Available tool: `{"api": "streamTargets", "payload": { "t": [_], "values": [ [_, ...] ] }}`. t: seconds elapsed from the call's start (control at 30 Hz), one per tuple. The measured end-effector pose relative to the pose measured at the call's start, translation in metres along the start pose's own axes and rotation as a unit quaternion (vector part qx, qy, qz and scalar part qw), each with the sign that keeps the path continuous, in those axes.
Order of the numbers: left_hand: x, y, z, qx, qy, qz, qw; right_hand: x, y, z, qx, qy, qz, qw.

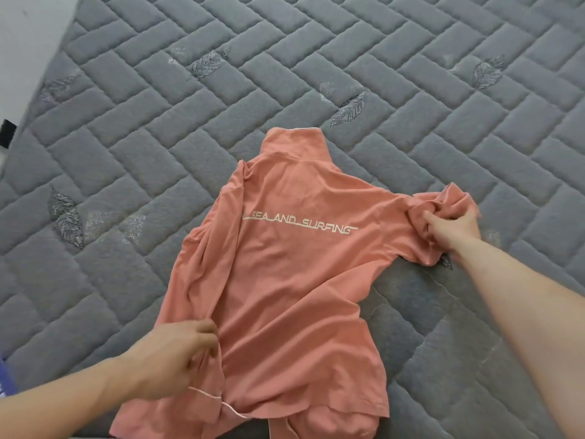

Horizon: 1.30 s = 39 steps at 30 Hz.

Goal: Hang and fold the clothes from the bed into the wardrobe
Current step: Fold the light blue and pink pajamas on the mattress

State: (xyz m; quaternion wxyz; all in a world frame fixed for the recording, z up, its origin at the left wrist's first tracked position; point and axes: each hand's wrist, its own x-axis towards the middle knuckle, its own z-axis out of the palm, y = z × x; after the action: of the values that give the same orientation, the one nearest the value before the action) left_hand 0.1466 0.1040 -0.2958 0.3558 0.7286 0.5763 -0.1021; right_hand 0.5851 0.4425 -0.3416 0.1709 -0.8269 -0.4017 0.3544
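Shirt spread on the mattress

Shirt [285,280], salmon, lies back-up on the grey quilted mattress [158,122]. Left hand [177,359] pinches its near-left edge; right hand [452,226] grasps the bunched sleeve at its right. A pale wall [28,23] lies beyond the mattress's far-left corner.

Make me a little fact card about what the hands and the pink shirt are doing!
garment: salmon-pink top, back side up, white words "SEA AND SURFING"
collar: points away from the person
where it lies: grey quilted mattress with leaf patterns
left hand: grips the top's left edge near the hem
right hand: grips the bunched right sleeve
fold state: left sleeve tucked in, right sleeve not yet folded
wardrobe: not in view
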Motion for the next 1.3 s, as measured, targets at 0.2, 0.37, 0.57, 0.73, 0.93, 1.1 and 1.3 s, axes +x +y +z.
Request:
{"api": "streamTargets", "payload": {
  "t": [0.2,0.37,0.57,0.73,0.93,1.1,1.3],
  "values": [
    [0.060,0.008,-0.018,-0.054,0.189,-0.115,0.974,-0.005,0.017,0.023,-0.053,0.045,-0.026,0.997],
    [0.093,0.026,-0.014,-0.028,0.021,-0.156,0.987,-0.026,-0.012,0.008,0.153,0.113,-0.067,0.980],
    [0.085,0.040,-0.030,-0.082,0.087,-0.160,0.980,-0.129,-0.051,-0.010,0.170,-0.085,-0.274,0.943],
    [0.054,0.041,-0.034,-0.094,0.095,-0.146,0.980,-0.226,-0.008,-0.003,0.023,-0.292,-0.379,0.878],
    [0.022,0.042,-0.010,-0.140,0.053,-0.161,0.976,-0.265,0.078,0.012,-0.280,-0.413,-0.382,0.778],
    [0.021,0.061,0.016,-0.192,0.043,-0.124,0.973,-0.275,0.120,0.024,-0.171,-0.280,-0.231,0.916],
    [0.037,0.086,0.036,-0.117,-0.069,-0.112,0.984,-0.288,0.113,0.052,0.017,-0.221,0.022,0.975]
  ]
}}
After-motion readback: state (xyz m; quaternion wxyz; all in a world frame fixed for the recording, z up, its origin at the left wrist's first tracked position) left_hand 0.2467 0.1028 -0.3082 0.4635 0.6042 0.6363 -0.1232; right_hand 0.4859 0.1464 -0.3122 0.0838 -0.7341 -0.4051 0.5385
